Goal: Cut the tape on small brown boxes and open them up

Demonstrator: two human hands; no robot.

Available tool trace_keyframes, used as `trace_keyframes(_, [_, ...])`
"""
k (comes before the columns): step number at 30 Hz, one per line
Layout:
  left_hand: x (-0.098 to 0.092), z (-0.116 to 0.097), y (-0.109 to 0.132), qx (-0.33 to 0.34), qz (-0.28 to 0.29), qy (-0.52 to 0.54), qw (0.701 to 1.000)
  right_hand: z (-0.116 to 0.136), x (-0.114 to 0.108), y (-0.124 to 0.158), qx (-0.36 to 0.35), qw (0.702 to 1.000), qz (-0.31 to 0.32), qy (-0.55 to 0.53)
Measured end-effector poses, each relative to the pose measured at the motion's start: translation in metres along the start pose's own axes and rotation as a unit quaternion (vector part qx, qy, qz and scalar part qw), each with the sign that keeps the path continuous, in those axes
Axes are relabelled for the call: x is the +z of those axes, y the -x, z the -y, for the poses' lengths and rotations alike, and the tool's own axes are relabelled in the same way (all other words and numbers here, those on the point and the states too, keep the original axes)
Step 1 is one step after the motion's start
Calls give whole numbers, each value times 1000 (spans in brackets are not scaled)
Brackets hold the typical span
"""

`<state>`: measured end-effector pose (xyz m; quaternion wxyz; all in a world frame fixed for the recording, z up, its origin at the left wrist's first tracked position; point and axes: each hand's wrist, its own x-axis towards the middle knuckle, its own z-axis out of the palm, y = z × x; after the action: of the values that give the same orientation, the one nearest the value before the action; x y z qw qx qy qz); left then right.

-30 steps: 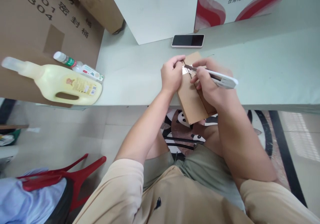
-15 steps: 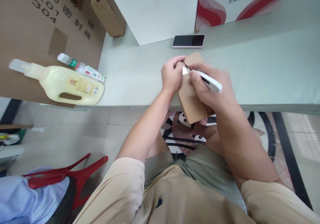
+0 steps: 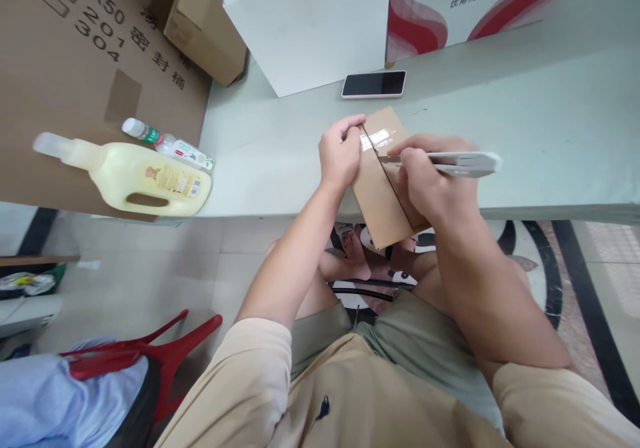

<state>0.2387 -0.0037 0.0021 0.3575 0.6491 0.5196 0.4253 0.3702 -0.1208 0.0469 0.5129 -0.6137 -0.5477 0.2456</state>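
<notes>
Cardboard box is at the middle of the near edge of the table, its lower end jutting past that edge, the left hand curled against its left side. The right hand grips a white-handled knife; over the last half second its handle has swung more level, and the tip now appears near the seam, just below the tape. That leaves the tape in view, glossy and creased on matt brown card; whether it is cut through cannot be told. Farther back lies a dark, glassy phone, before a smooth white box and a printed red-and-white carton. Toward the table's left end, a rounded, cloudy yellow bottle is beside a slim clear bottle, near a large brown carton.
</notes>
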Motion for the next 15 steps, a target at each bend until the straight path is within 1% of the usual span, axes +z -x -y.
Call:
trace_keyframes(2, [0, 0, 0, -2, -4, 8, 1000, 2, -6, 3, 16, 997, -58, -43])
trace_keyframes(4, [0, -1, 1, -9, -6, 16, 1000, -1, -14, 4, 11, 991, -113, -66])
trace_keyframes(6, [-1, -3, 1, -17, -6, 23, 1000, -13, -22, 0, -1, 985, -164, -52])
trace_keyframes(7, [-2, -4, 1, -20, -6, 27, 999, -22, -25, -3, 0, 983, -183, -28])
trace_keyframes(8, [-2, -5, 1, -22, -6, 30, 999, -33, -28, -7, 9, 982, -188, 5])
trace_keyframes(9, [-2, -5, 1, -23, -5, 33, 999, -46, -30, -12, 28, 983, -174, 47])
trace_keyframes(10, [-2, -6, 1, -24, -5, 35, 999, -58, -31, -16, 53, 983, -147, 93])
trace_keyframes(12, [-2, -8, 1, -29, -8, 35, 999, -82, -30, -24, 109, 975, -73, 178])
trace_keyframes(13, [-2, -9, 1, -33, -12, 34, 999, -92, -29, -26, 129, 969, -35, 207])
trace_keyframes(15, [-2, -12, 2, -39, -18, 31, 999, -104, -25, -30, 147, 957, 25, 248])
